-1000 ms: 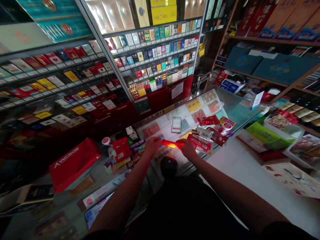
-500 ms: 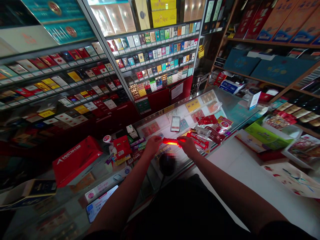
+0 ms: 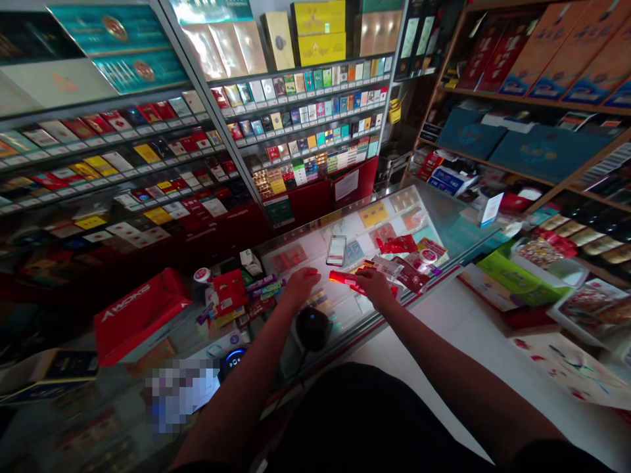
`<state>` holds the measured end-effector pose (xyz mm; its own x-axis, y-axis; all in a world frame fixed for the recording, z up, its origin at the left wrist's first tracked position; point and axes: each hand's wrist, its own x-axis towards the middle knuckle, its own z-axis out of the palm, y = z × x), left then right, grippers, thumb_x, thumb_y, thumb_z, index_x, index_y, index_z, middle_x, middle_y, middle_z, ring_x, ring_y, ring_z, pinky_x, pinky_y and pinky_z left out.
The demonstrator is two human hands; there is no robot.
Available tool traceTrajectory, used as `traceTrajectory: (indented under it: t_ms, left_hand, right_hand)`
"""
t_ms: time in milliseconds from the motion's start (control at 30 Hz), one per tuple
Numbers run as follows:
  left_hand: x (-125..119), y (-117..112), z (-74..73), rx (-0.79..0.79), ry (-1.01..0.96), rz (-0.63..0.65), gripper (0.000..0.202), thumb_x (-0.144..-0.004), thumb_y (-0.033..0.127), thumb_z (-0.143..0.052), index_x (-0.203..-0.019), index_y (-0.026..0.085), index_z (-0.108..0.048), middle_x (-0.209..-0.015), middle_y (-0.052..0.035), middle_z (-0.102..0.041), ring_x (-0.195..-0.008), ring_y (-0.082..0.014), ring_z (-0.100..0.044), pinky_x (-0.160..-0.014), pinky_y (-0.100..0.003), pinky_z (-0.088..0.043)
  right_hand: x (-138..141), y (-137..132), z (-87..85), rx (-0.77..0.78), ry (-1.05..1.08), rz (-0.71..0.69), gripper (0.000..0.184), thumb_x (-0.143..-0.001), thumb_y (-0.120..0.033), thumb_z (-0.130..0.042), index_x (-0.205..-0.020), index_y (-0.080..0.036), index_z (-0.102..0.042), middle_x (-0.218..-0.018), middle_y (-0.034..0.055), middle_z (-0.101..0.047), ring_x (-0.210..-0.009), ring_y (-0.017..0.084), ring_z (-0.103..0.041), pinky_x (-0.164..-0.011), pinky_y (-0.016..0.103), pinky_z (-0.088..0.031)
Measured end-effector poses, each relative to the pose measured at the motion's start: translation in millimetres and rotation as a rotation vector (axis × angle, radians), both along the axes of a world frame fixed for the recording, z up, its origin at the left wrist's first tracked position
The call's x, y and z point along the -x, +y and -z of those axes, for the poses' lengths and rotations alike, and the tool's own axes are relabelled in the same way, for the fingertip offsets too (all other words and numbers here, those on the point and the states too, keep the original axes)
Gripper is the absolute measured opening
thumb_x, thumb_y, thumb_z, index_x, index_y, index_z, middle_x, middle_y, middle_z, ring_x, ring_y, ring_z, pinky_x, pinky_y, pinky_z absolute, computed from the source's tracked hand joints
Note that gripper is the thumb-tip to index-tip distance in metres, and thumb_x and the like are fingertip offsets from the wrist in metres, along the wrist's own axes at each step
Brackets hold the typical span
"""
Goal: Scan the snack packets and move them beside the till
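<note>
At the glass worktop's [image 3: 340, 307] near edge sits a black scanner [image 3: 309, 328]. Just beyond it, the right hand [image 3: 375, 289] has its fingers closed on a glowing red pack [image 3: 342, 278]. The left hand [image 3: 302, 286] is curled beside the pack's other end, contact unclear. Red packets [image 3: 401, 259] crowd the right, with a phone [image 3: 336, 249] beyond. Shelves [image 3: 305, 112] stand past the far edge.

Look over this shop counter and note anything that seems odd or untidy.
The red pack in the right hand glows bright orange. Past it, red packets lie heaped, overlapping, on the glass counter.
</note>
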<state>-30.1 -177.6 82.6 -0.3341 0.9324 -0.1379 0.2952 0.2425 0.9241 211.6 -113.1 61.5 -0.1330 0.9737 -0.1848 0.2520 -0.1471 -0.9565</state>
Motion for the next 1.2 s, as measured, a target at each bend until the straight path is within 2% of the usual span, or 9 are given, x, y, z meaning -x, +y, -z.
traceTrajectory:
  t_ms: [100,233,300,367,467,633,967,1067,1200]
  left_hand:
    - [4.9,-17.2,-0.2,-0.011,-0.052,-0.121,0.04,-0.09,0.054,-0.059,-0.098,0.017,-0.073,-0.101,-0.0117,-0.078,-0.096,-0.0257,-0.071,-0.087,-0.039,-0.053]
    - [-2.3,-79.1,2.5,-0.138,-0.079,-0.351,0.054,-0.101,0.06,-0.038,-0.12,0.017,-0.065,-0.128,-0.0165,-0.07,-0.109,-0.0274,-0.07,-0.096,-0.046,-0.053]
    - [-16.6,-115.9,9.9,-0.218,0.005,-0.348,0.057,-0.099,0.056,-0.048,-0.143,0.02,-0.051,-0.146,-0.0165,-0.059,-0.127,-0.0286,-0.063,-0.108,-0.049,-0.048]
    - [-35.5,-145.2,21.2,-0.171,0.133,-0.298,0.085,-0.084,0.053,-0.073,-0.156,0.024,-0.038,-0.16,-0.0161,-0.047,-0.139,-0.0332,-0.055,-0.113,-0.052,-0.046]
    - [-61.5,-164.3,38.6,-0.036,0.229,-0.275,0.116,-0.066,0.045,-0.089,-0.162,0.024,-0.027,-0.163,-0.0178,-0.042,-0.147,-0.0377,-0.047,-0.12,-0.053,-0.04]
    - [-73.8,-147.7,49.8,0.006,0.239,-0.336,0.108,-0.067,0.039,-0.09,-0.158,0.027,-0.033,-0.156,-0.0159,-0.051,-0.145,-0.0362,-0.05,-0.121,-0.053,-0.039]
    - [-24.4,-65.7,37.7,-0.067,0.345,-0.348,0.099,-0.065,0.038,-0.091,-0.149,0.02,-0.041,-0.15,-0.0177,-0.056,-0.139,-0.0343,-0.054,-0.118,-0.048,-0.041]
    - [-17.8,-58.1,38.6,-0.058,0.371,-0.345,0.098,-0.065,0.039,-0.091,-0.148,0.02,-0.042,-0.15,-0.0185,-0.055,-0.139,-0.0352,-0.054,-0.117,-0.049,-0.041]
    - [-19.8,-65.1,38.3,-0.05,0.34,-0.356,0.098,-0.066,0.04,-0.091,-0.148,0.021,-0.041,-0.146,-0.0162,-0.058,-0.134,-0.0327,-0.058,-0.113,-0.046,-0.045]
  right_hand:
    - [-18.8,11.5,4.3,0.046,0.004,0.077,0.038,-0.067,-0.041,-0.071,-0.091,-0.012,-0.081,-0.072,0.0059,-0.074,-0.066,0.02,-0.065,-0.061,0.031,-0.05]
    - [-45.0,30.8,8.5,0.049,-0.113,0.146,0.042,-0.068,-0.045,-0.074,-0.094,-0.013,-0.082,-0.074,0.0076,-0.076,-0.069,0.023,-0.068,-0.063,0.032,-0.05]
    - [-56.4,40.8,9.4,0.014,-0.154,0.153,0.04,-0.069,-0.045,-0.073,-0.092,-0.013,-0.081,-0.075,0.0087,-0.077,-0.071,0.023,-0.069,-0.065,0.031,-0.05]
    - [-65.3,49.8,10.7,-0.019,-0.167,0.156,0.036,-0.07,-0.043,-0.07,-0.089,-0.013,-0.08,-0.077,0.0096,-0.077,-0.072,0.023,-0.069,-0.065,0.031,-0.05]
    - [-73.7,60.4,14.8,-0.043,-0.193,0.173,0.035,-0.07,-0.04,-0.067,-0.089,-0.013,-0.079,-0.077,0.0105,-0.077,-0.071,0.023,-0.069,-0.063,0.03,-0.049]
    - [-78.3,68.3,19.7,-0.034,-0.212,0.185,0.038,-0.07,-0.042,-0.067,-0.091,-0.012,-0.078,-0.076,0.0096,-0.077,-0.069,0.022,-0.068,-0.061,0.029,-0.048]
    - [-83.0,76.4,8.4,0.019,-0.269,0.186,0.043,-0.075,-0.046,-0.072,-0.098,-0.01,-0.081,-0.076,0.0121,-0.078,-0.069,0.023,-0.069,-0.061,0.03,-0.05]
    - [-82.9,86.1,12.5,-0.01,-0.315,0.179,0.038,-0.077,-0.043,-0.073,-0.095,-0.011,-0.081,-0.078,0.0139,-0.078,-0.07,0.024,-0.07,-0.061,0.03,-0.05]
    - [-77.4,100.6,18.0,-0.017,-0.395,0.186,0.036,-0.08,-0.04,-0.074,-0.098,-0.009,-0.081,-0.081,0.0171,-0.079,-0.07,0.024,-0.069,-0.063,0.032,-0.05]
